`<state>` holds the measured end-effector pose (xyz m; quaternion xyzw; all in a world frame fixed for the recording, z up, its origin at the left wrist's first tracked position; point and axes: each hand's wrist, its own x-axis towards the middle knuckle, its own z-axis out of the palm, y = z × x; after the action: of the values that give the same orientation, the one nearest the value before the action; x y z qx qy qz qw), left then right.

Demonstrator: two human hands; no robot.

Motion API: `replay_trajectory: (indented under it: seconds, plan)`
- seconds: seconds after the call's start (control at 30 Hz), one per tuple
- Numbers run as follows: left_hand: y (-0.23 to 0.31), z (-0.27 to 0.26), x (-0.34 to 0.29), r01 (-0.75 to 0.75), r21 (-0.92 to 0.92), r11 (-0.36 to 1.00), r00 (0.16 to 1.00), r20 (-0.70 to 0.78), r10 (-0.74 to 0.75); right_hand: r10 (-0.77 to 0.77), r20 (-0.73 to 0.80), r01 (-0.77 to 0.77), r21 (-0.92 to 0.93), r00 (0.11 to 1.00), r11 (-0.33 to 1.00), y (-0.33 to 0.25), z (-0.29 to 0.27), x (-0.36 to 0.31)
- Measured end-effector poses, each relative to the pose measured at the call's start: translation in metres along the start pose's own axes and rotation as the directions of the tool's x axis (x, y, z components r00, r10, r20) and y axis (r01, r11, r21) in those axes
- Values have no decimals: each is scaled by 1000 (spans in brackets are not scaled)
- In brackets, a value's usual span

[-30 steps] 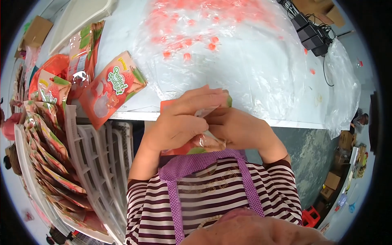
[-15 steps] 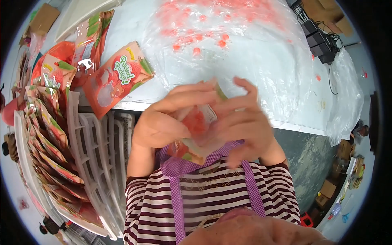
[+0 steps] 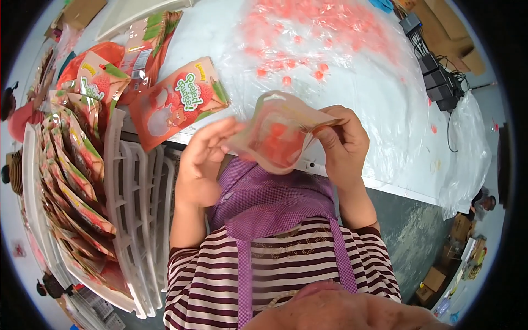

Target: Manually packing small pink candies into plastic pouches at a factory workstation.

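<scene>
In front of my chest a candy pouch (image 3: 280, 124) is opened wide at its mouth, and red candies show inside. My right hand (image 3: 346, 146) pinches its right edge between thumb and fingers. My left hand (image 3: 206, 154) is at the pouch's left side, fingers apart and slightly blurred; whether the fingertips touch the edge is hard to tell. A flat printed pouch (image 3: 179, 104) lies on the table just beyond my left hand.
Loose red candies (image 3: 319, 33) lie on clear plastic sheeting across the table. At left, a white crate (image 3: 115, 181) holds rows of upright pouches (image 3: 77, 170). A stack of pouches (image 3: 148, 49) lies behind. Black adapters with cables (image 3: 440, 82) sit at the right.
The pouch has come up and away from my chest, and its mouth now shows wide open. My left hand has drawn back to its left side; my right hand has moved to its right edge.
</scene>
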<state>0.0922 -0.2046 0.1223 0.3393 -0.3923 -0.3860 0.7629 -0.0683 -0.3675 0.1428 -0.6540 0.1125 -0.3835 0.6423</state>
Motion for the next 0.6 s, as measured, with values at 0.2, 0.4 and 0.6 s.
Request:
replay_trajectory:
  seconds: [0.2,0.4,0.6]
  plan:
    - [12,19,-3,-14,677,736,968,-175,180,-122,49,127,-115,991,985,-1,10,-2]
    - [12,8,-7,-111,748,654,928,-157,337,-12,-36,10,-57,999,998,-4,11,-1]
    - [8,5,-8,-52,560,827,932,-271,242,52,-93,-58,-67,994,996,6,20,-5]
